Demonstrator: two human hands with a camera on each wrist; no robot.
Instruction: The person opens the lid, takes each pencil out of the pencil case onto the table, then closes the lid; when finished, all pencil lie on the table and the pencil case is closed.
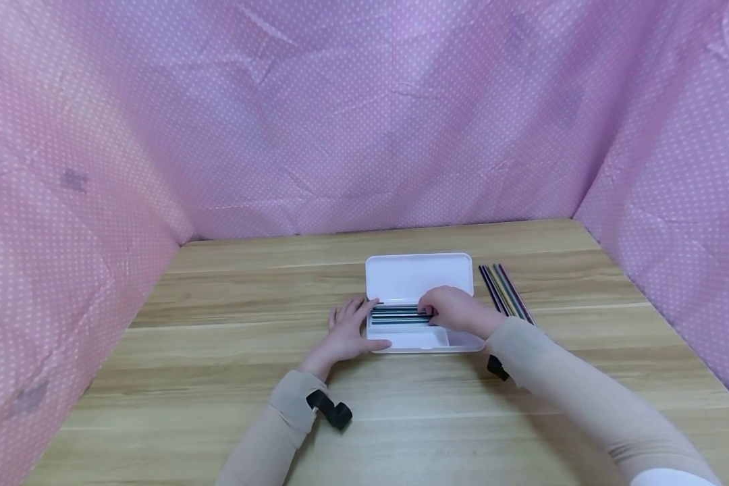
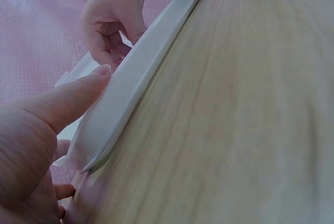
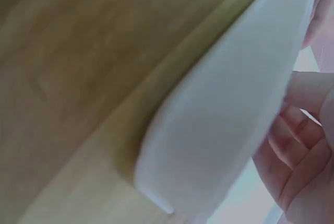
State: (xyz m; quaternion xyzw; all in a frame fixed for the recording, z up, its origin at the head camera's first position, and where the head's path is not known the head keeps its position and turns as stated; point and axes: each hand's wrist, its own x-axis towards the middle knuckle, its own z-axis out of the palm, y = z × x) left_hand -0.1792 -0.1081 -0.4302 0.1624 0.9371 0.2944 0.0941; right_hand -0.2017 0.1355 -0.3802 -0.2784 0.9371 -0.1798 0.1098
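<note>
A white pencil case point(image 1: 407, 341) lies with its lid point(image 1: 419, 275) back on the table. Several dark and teal pencils point(image 1: 395, 315) lie side by side in its rear compartment. My left hand point(image 1: 346, 334) spans the case's left end, fingers spread, thumb on the front rim and index finger at the rear corner. My right hand point(image 1: 455, 309) reaches into the case from the right, its curled fingers down at the pencils' right ends. I cannot tell whether it pinches one. In the left wrist view, the right hand point(image 2: 115, 20) shows behind the case's front wall point(image 2: 125, 78).
To the right of the case, several coloured pencils point(image 1: 506, 290) lie together on the wooden table point(image 1: 267, 283), partly behind the right forearm. A divider splits the case's front part into two compartments. Pink dotted cloth point(image 1: 340, 121) hangs around the table's back and sides.
</note>
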